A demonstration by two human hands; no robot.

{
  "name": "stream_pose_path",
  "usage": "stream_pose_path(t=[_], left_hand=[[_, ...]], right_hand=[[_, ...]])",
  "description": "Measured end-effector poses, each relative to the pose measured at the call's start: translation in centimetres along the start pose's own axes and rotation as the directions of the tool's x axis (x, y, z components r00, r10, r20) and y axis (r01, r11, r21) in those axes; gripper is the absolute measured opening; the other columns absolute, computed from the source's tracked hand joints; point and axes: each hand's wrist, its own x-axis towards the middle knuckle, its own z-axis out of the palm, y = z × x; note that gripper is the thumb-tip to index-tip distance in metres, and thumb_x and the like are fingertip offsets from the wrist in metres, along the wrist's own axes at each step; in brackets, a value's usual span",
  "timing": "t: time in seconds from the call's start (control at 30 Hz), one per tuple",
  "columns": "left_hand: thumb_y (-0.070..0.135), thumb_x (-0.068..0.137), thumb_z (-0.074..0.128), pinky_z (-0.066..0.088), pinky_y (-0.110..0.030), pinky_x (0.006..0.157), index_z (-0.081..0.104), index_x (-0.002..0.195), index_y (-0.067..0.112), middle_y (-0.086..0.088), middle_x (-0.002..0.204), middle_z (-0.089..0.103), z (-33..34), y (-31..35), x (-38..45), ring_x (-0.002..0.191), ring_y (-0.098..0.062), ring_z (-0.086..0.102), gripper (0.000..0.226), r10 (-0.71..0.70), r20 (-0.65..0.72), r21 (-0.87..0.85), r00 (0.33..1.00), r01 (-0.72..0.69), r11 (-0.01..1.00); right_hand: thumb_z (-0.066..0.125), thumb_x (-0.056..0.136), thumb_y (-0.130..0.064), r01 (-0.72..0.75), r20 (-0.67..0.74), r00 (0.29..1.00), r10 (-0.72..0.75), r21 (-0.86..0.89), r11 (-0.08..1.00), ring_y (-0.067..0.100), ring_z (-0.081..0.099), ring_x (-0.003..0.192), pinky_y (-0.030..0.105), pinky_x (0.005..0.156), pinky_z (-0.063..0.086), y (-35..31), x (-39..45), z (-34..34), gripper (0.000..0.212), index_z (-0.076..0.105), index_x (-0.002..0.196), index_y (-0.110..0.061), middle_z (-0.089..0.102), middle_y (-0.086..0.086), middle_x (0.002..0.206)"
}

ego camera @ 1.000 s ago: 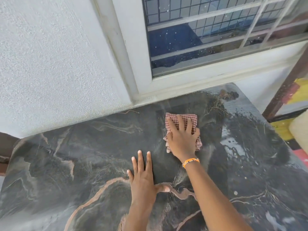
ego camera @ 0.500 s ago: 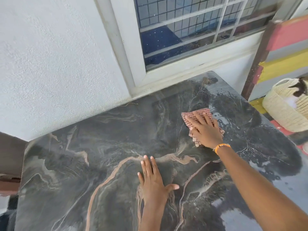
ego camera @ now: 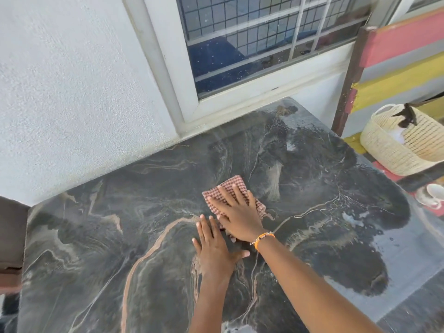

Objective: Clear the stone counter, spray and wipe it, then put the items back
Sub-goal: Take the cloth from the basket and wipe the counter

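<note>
Surface: your dark polished stone surface (ego camera: 312, 188), veined in tan and rust, fills the lower frame; it carries only the cloth and your two hands, and wet patches gleam along its right part.
Room: a white rough-plastered wall (ego camera: 72, 92) backs the surface on the left; a white-framed window with a metal grille (ego camera: 252, 32) sits above its far edge; a board painted in red, grey and yellow stripes (ego camera: 396, 56) stands to the right.
Cloth: the red-and-white checked cloth (ego camera: 230, 186) lies flat near the middle of the surface, partly covered by your right hand.
Right hand: your right hand (ego camera: 240, 215) presses palm-down on the cloth with fingers spread; a beaded orange bracelet (ego camera: 263, 237) circles the wrist.
Left hand: your left hand (ego camera: 213, 248) lies flat on the bare stone, fingers together and thumb out, just beside the right hand and touching the cloth's near edge.
Change: half a second ago the cloth and your right hand were farther right, well apart from the left hand; now they sit just beside it.
Containers: a pale woven straw basket (ego camera: 394, 145) stands on the floor to the right of the surface, with a dark object at its rim that you cannot make out; a white cup-like thing (ego camera: 432, 193) lies nearer, too cropped to tell.
</note>
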Motion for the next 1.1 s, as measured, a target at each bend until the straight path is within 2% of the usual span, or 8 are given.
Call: stream_pose_path(t=[0.1,0.23,0.4,0.53,0.7,0.9,1.0,1.1], left_hand=[[0.065,0.067,0.062,0.002,-0.046,0.116,-0.018,0.143,0.003,-0.011,0.155,-0.017,0.4,0.8,-0.2,0.143,-0.027,-0.016,0.126,-0.036,-0.030,-0.032,0.999,0.035,0.999],[0.067,0.069,0.058,-0.004,-0.044,0.116,-0.021,0.142,0.003,-0.011,0.154,-0.021,1.2,5.4,0.4,0.142,-0.027,-0.020,0.125,-0.002,-0.034,-0.040,0.999,0.000,0.999],[0.063,0.072,0.059,-0.006,-0.043,0.116,-0.020,0.143,0.006,-0.009,0.154,-0.024,2.5,13.1,3.7,0.141,-0.025,-0.024,0.120,0.118,0.009,-0.049,0.993,-0.117,0.992],[0.058,0.075,0.059,-0.007,-0.048,0.115,-0.020,0.143,0.005,-0.009,0.153,-0.027,3.3,17.1,5.7,0.141,-0.025,-0.025,0.116,0.066,0.046,-0.035,0.997,-0.064,0.997],[0.059,0.071,0.061,-0.005,-0.048,0.116,-0.020,0.143,0.008,-0.002,0.151,-0.031,3.7,17.5,6.3,0.141,-0.022,-0.024,0.120,-0.001,0.051,-0.028,0.999,0.002,1.000],[0.061,0.069,0.063,-0.003,-0.044,0.116,-0.017,0.145,0.011,0.002,0.149,-0.031,3.9,17.4,6.6,0.142,-0.020,-0.022,0.121,-0.035,0.042,-0.007,0.998,0.035,0.999],[0.062,0.071,0.061,-0.002,-0.042,0.117,-0.016,0.145,0.010,-0.003,0.155,-0.023,3.6,18.3,7.3,0.142,-0.022,-0.021,0.119,-0.073,0.010,-0.015,0.997,0.073,0.997],[0.063,0.073,0.058,-0.004,-0.042,0.116,-0.016,0.145,0.009,-0.004,0.155,-0.021,3.0,19.4,9.0,0.142,-0.023,-0.022,0.116,-0.047,-0.021,-0.023,0.999,0.046,0.999]], right_hand=[[0.036,0.096,-0.037,0.163,0.049,0.986,-0.162,-0.009,0.987,0.020,-0.006,0.146,0.049,0.116,-0.006,1.9,-0.7,-0.6,0.050,0.020,0.142,-0.047,0.002,-0.012,0.158],[0.031,0.096,-0.037,0.138,0.042,0.990,-0.138,-0.017,0.990,0.018,-0.005,0.146,0.046,0.116,-0.007,9.6,-1.9,-2.6,0.050,0.017,0.142,-0.049,0.001,-0.015,0.158],[0.025,0.097,-0.039,-0.171,-0.022,0.985,0.171,0.000,0.985,0.018,-0.006,0.146,0.048,0.117,-0.004,23.2,-2.5,-5.9,0.050,0.007,0.141,-0.053,-0.003,-0.017,0.157],[0.020,0.091,-0.041,-0.441,-0.140,0.888,0.438,0.011,0.897,0.026,0.012,0.145,0.054,0.115,0.013,31.2,-3.2,-7.9,0.052,0.013,0.142,-0.048,0.015,-0.006,0.158],[0.020,0.083,-0.040,-0.633,-0.246,0.709,0.660,0.189,0.751,0.045,0.029,0.135,0.066,0.105,0.019,27.3,-3.3,-6.3,0.062,0.040,0.140,-0.027,0.034,0.013,0.150],[0.031,0.084,-0.037,-0.124,-0.175,0.977,0.119,-0.016,0.992,0.033,0.039,0.135,0.057,0.108,0.025,18.7,0.8,-4.4,0.053,0.040,0.136,-0.037,0.039,0.000,0.149],[0.030,0.086,-0.037,0.102,-0.054,0.993,-0.105,-0.046,0.994,0.031,0.034,0.137,0.056,0.109,0.024,19.9,4.5,-5.8,0.051,0.037,0.137,-0.041,0.035,-0.004,0.151],[0.031,0.093,-0.036,0.085,-0.072,0.994,-0.088,-0.039,0.996,0.028,0.014,0.145,0.054,0.115,0.006,23.8,7.0,-7.5,0.050,0.025,0.142,-0.043,0.018,-0.007,0.157]])
